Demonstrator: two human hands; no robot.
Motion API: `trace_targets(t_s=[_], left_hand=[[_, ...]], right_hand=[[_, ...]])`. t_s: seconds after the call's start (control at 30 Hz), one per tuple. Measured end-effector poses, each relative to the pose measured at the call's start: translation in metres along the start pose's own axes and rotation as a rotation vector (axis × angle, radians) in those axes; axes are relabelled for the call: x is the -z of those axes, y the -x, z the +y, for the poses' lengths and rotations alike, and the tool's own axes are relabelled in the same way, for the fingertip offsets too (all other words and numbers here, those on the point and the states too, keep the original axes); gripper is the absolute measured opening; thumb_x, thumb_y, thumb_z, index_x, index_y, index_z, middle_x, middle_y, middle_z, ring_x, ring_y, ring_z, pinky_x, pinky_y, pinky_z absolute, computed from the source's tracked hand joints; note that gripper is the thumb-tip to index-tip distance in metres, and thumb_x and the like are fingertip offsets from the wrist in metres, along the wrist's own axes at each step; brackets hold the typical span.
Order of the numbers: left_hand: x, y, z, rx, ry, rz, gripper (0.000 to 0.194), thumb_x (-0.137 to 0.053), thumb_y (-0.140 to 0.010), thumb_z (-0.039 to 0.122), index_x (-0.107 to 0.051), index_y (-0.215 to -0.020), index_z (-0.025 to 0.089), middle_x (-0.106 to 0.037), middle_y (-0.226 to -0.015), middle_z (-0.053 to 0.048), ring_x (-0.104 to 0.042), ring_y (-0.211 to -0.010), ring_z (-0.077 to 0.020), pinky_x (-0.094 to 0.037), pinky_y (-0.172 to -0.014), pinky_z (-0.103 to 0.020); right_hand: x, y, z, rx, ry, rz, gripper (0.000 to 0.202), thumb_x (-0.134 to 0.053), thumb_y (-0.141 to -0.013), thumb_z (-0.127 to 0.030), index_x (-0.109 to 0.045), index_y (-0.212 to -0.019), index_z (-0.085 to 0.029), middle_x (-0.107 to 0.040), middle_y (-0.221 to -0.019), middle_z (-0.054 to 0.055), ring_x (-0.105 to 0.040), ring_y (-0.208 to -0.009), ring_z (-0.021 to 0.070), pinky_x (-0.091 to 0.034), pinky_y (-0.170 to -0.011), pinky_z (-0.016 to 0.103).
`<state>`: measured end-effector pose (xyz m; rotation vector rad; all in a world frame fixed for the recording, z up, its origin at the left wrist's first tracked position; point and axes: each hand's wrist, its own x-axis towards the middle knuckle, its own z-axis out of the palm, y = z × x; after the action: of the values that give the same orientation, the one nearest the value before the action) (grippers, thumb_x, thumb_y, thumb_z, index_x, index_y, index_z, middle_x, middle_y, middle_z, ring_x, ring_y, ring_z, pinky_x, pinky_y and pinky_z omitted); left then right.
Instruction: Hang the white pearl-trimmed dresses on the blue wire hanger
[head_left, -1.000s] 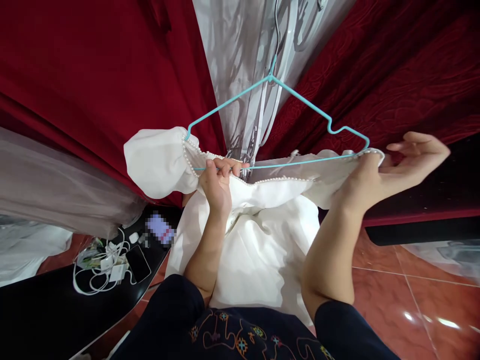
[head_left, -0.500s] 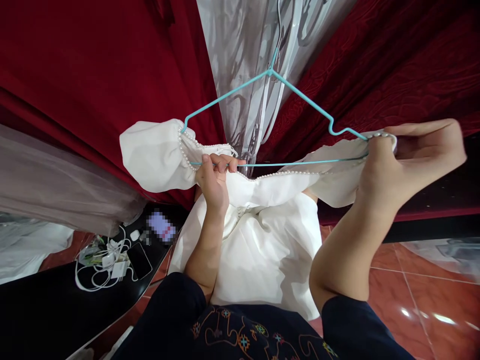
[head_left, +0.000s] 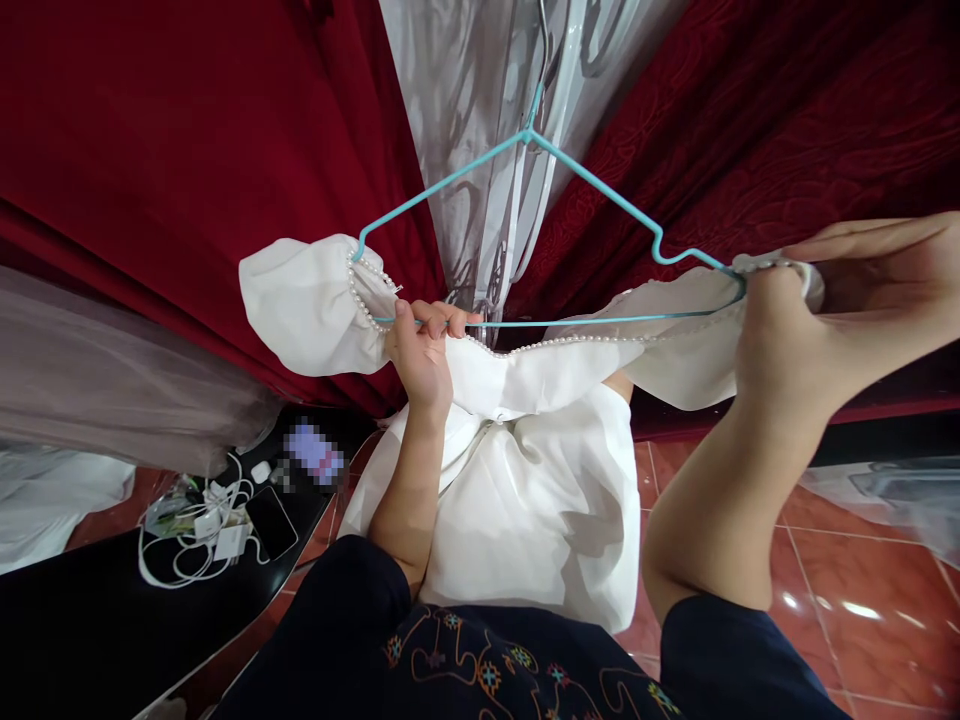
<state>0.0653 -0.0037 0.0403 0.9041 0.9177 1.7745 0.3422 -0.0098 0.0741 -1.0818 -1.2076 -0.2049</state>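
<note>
Blue hanger (head_left: 529, 135) ahead of you, red curtain (head_left: 225, 130) behind its left side. White dress (head_left: 525, 500) below hanger, pearl-trimmed neckline close to hanger's lower bar, puffed sleeve (head_left: 307, 305) at hanger's left end. Your left hand (head_left: 426, 350) grips hanger's lower bar, fingers curled over it. Your right hand (head_left: 847, 300) touches pearl-edged cloth at hanger's right end, fingers extended; cannot tell whether thumb pinches cloth. Black table (head_left: 112, 620) with phone (head_left: 271, 523) below hanger, to left.
</note>
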Motion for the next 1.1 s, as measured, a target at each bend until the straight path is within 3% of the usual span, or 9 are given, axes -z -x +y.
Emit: trace_targets(t_s=[0.13,0.3,0.4,0.57,0.87,1.1], left_hand=[[0.001,-0.001,-0.002,-0.024,-0.006,0.026,0.072,-0.043,-0.102,0.083,-0.034,-0.062,0.024,-0.033,-0.063,0.002,-0.049,-0.065,-0.0163,-0.064,-0.079,-0.039],[0.001,-0.003,-0.004,-0.031,0.0,0.031,0.071,-0.044,-0.103,0.082,-0.034,-0.063,0.024,-0.034,-0.063,0.002,-0.05,-0.065,-0.0163,-0.064,-0.079,-0.039],[0.0,-0.003,-0.003,-0.048,0.014,0.009,0.071,-0.044,-0.103,0.081,-0.035,-0.063,0.024,-0.037,-0.061,0.002,-0.051,-0.064,-0.0164,-0.064,-0.08,-0.039],[-0.001,0.0,-0.001,-0.064,-0.04,0.008,0.07,-0.039,-0.105,0.081,-0.035,-0.063,0.024,-0.039,-0.06,0.001,-0.053,-0.065,-0.0175,-0.064,-0.082,-0.041],[-0.001,0.0,-0.001,-0.223,0.053,0.027,0.066,-0.053,-0.106,0.07,-0.038,-0.063,0.023,-0.034,-0.061,0.004,-0.051,-0.06,-0.0147,-0.063,-0.071,-0.036],[0.004,-0.002,0.003,-0.235,0.067,0.009,0.064,-0.057,-0.106,0.066,-0.04,-0.063,0.022,-0.035,-0.06,0.004,-0.051,-0.06,-0.0141,-0.063,-0.068,-0.033]], right_hand=[[-0.022,0.001,-0.012,-0.074,0.069,-0.071,0.012,-0.065,-0.07,-0.007,-0.065,-0.078,-0.017,-0.062,-0.079,-0.002,-0.058,-0.073,0.0072,-0.043,-0.066,0.028],[-0.045,0.008,-0.022,-0.065,0.014,-0.111,0.014,-0.059,-0.071,-0.006,-0.065,-0.078,-0.016,-0.063,-0.08,0.0,-0.058,-0.076,0.0077,-0.042,-0.068,0.026],[-0.049,0.006,-0.017,-0.044,-0.05,-0.088,0.018,-0.058,-0.071,-0.003,-0.061,-0.082,-0.017,-0.059,-0.08,-0.001,-0.056,-0.072,0.0068,-0.041,-0.064,0.023],[-0.057,-0.005,0.005,-0.121,0.022,-0.019,0.035,-0.062,-0.068,0.0,-0.043,-0.085,-0.024,-0.05,-0.083,-0.005,-0.058,-0.069,0.0054,-0.042,-0.06,0.019],[-0.078,0.013,-0.015,-0.144,-0.161,-0.033,0.03,-0.065,-0.072,-0.005,-0.045,-0.087,-0.023,-0.048,-0.084,-0.006,-0.064,-0.073,0.0064,-0.048,-0.065,0.021],[-0.083,0.025,-0.014,-0.209,-0.263,-0.071,0.024,-0.068,-0.077,-0.011,-0.049,-0.087,-0.023,-0.051,-0.084,-0.005,-0.067,-0.076,0.0081,-0.051,-0.067,0.023]])
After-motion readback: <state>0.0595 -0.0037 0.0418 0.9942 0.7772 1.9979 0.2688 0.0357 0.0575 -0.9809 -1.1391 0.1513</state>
